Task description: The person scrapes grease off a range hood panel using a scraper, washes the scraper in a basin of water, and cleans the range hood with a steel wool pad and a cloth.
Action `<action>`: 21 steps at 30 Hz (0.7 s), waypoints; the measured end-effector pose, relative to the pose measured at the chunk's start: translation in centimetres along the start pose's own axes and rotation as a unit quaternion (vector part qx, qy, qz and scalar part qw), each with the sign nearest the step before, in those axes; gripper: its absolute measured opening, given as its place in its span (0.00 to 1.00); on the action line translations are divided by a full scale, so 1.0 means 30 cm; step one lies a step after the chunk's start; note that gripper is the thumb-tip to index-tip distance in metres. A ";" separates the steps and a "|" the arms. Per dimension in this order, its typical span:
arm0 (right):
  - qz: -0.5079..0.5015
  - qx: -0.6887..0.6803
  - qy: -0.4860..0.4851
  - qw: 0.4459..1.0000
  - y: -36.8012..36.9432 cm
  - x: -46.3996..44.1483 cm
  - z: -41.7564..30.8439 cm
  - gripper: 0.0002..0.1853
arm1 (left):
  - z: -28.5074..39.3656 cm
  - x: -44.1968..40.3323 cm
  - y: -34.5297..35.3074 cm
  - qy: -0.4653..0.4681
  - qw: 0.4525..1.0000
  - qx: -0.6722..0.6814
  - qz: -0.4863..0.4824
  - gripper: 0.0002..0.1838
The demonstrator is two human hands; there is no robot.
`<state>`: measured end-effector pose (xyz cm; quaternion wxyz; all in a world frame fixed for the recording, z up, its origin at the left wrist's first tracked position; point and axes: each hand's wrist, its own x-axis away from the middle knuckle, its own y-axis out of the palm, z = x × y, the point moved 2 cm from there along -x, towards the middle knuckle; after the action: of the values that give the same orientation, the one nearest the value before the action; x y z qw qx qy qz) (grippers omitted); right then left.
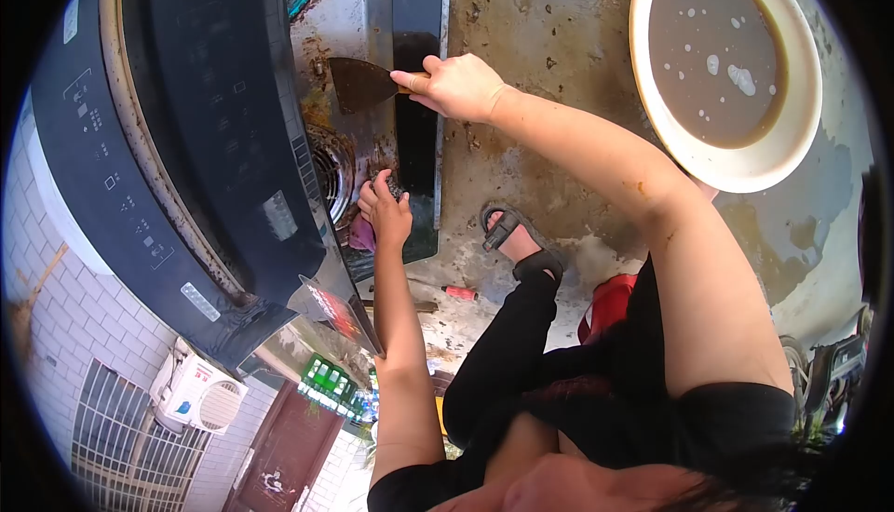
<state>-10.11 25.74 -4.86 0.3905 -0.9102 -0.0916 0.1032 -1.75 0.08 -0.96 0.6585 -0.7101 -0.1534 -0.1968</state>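
Note:
My right hand [456, 84] grips the wooden handle of a scraper [361, 86]. The scraper's wide, dark blade lies over the stained metal of a greasy stove-like appliance [349, 33]. Lower down, my left hand [386, 214] is closed around a dark, rough scrubber that looks like steel wool [396, 186], mostly covered by the fingers. It is at the edge of the appliance, close to a round ringed burner [331, 172]. Beside that hand is a purple cloth [361, 233], partly hidden by it. Brown grime coats the metal around the burner.
A white basin [644, 74] of murky, foamy water stands at upper right. The appliance's large black panel [214, 93] rises on the left. Wet concrete [531, 37], my sandalled foot [517, 237], a small red object [459, 292] and a red item [605, 307] lie below.

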 end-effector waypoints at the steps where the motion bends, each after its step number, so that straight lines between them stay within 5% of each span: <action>1: 0.006 0.007 -0.010 1.000 -0.010 0.001 0.017 0.20 | -0.002 -0.010 0.011 0.006 1.000 -0.002 0.007 0.32; 5: -0.015 -0.078 0.041 0.996 0.018 0.048 -0.181 0.19 | -0.069 0.167 -0.123 -0.012 0.997 -0.057 -0.050 0.32; 21: 0.020 -0.029 0.009 0.999 -0.007 -0.015 -0.039 0.20 | -0.017 0.038 -0.035 -0.004 1.000 0.003 -0.006 0.31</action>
<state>-10.25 24.96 -3.87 0.3622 -0.9239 -0.0727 0.0998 -1.29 -0.37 0.52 0.6584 -0.7082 -0.1608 -0.1976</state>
